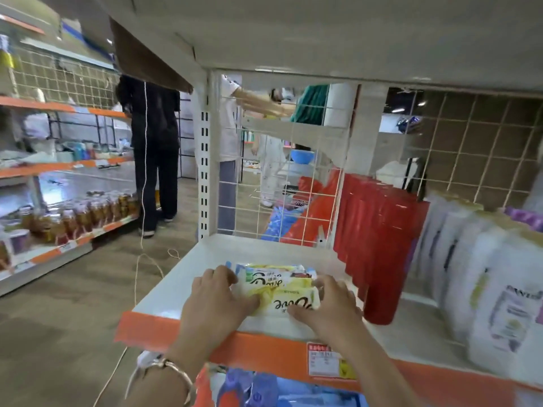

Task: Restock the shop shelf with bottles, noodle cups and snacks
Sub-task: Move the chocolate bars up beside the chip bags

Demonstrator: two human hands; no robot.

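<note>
A small stack of yellow-and-white Dove packets (283,286) lies on the white shelf board (188,277) near its orange front edge (264,345). My left hand (216,298) holds the stack's left side, fingers curled over the packets. My right hand (326,306) grips its right side, thumb under the front packet. Both hands are on the stack at once.
Red cylindrical packs (379,245) stand just right of the stack, then white Pantene refill bags (499,306). A wire grid (279,171) backs the shelf. People stand in the aisle behind; a left rack holds bottled drinks (88,215). Blue and orange goods (258,389) sit below.
</note>
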